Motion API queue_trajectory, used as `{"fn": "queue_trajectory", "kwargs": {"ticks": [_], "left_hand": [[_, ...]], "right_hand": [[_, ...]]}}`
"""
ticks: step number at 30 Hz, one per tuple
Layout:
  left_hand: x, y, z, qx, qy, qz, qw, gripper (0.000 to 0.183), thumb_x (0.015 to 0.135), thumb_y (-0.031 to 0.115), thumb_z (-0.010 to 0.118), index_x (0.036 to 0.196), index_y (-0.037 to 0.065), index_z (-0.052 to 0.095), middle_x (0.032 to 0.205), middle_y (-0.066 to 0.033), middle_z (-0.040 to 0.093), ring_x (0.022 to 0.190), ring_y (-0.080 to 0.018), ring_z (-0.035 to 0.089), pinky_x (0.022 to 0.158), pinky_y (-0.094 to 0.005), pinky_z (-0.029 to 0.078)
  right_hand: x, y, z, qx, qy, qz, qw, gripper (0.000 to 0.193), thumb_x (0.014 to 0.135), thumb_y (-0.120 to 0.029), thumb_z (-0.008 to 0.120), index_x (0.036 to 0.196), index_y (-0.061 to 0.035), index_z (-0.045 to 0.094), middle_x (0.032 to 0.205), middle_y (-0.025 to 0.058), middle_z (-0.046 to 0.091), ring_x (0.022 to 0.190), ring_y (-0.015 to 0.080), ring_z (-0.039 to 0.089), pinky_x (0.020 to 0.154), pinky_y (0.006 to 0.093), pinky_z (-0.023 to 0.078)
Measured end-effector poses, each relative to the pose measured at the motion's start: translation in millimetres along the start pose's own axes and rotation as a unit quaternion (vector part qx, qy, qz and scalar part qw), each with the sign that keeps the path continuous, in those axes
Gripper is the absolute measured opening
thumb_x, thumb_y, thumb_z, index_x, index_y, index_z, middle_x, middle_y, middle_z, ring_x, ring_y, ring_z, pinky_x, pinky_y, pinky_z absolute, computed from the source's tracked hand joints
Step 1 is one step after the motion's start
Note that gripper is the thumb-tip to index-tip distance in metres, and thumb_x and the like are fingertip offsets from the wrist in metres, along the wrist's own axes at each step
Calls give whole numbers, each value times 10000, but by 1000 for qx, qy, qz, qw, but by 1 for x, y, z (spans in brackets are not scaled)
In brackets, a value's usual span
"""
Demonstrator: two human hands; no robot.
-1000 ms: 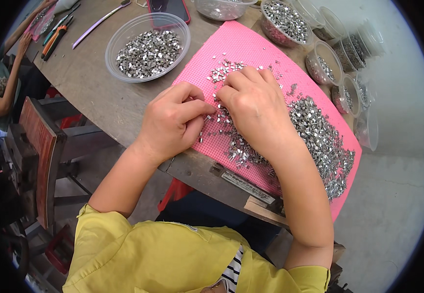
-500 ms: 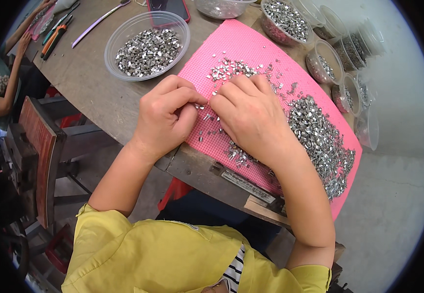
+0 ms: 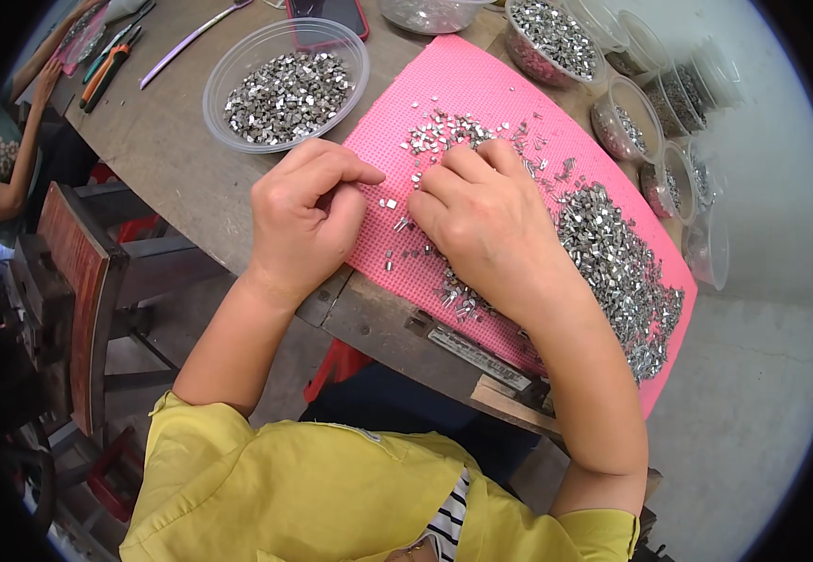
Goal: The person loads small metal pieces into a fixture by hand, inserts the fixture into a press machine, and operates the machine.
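Note:
A pink textured mat (image 3: pixel 509 103) lies on the table with small silvery metal pieces spread over it. My left hand (image 3: pixel 308 211) hovers over its left edge. The index finger points right and the thumb sits apart below it, with nothing visible between them. Just beyond that fingertip a few loose pieces (image 3: pixel 388 203) rest on the mat. My right hand (image 3: pixel 486 220) is closed, knuckles up, low over the mat; its fingertips are hidden, so what they hold cannot be seen. Beside its wrist is a large heap of metal pieces (image 3: pixel 603 253), and beyond its fingers a smaller pile (image 3: pixel 448 129).
A clear plastic bowl (image 3: pixel 214 98) full of pieces stands beyond my left hand, near a phone (image 3: pixel 350 14). Several plastic tubs (image 3: pixel 626 122) line the right side. A purple toothbrush (image 3: pixel 186 47) and pliers (image 3: pixel 107 75) lie far left. A co-worker's arm (image 3: pixel 22 169) shows there.
My left hand has drawn back a little to the left, its finger and thumb parting. Small pieces near its fingertip now show plainly. My right hand has stayed nearly in place.

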State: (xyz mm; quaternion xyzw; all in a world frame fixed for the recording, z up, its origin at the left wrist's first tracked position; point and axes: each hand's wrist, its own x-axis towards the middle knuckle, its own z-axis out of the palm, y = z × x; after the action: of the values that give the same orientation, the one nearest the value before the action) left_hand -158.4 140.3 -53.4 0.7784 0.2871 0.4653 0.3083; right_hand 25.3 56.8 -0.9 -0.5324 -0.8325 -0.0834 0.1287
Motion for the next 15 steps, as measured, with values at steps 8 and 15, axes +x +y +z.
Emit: {"fn": "queue_trajectory", "kwargs": {"ticks": [8,15], "left_hand": [[-2,4,-5,4,-39,-42,998,181,749,-54,667,877,22,770,857,-94,678,718,-170,658,629,-281,519],[-8,2,-5,18,-67,-55,996,141,745,-19,720,874,16,768,878,-94,674,806,-207,681,706,-311,541]], "right_hand": [[5,-3,15,-46,7,-7,999,64,819,-140,662,847,-84,654,857,47,609,927,215,613,877,380,462],[-25,-11,-14,81,109,99,986,166,838,-67,719,960,-67,606,919,89,616,918,296,600,845,415,436]]}}
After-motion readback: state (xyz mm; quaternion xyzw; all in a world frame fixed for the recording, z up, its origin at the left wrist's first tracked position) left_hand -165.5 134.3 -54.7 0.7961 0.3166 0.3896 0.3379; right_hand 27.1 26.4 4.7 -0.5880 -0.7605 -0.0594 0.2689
